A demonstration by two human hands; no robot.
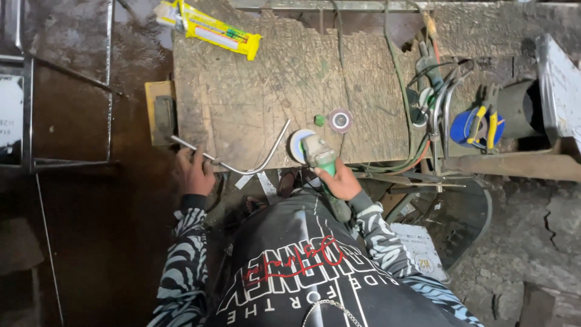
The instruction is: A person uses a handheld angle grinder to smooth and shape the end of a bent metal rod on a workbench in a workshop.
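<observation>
Two hands engaged at workbench (pixel 242 91) near edge; left hand (pixel 192 172) clamped on bent rod (pixel 266 158); right hand (pixel 340 180) clamped on grinder (pixel 319 154); step judged: pre-grind positioning; next move calls for disc brought onto rod, steady hold.

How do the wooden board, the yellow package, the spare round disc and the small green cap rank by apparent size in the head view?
1. wooden board
2. yellow package
3. spare round disc
4. small green cap
All lie on one surface, so the ranking looks reliable.

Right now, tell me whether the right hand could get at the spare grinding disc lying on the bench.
Probably yes: the spare disc lies uncovered just beyond the right hand, but that hand grips the green angle grinder.
</observation>
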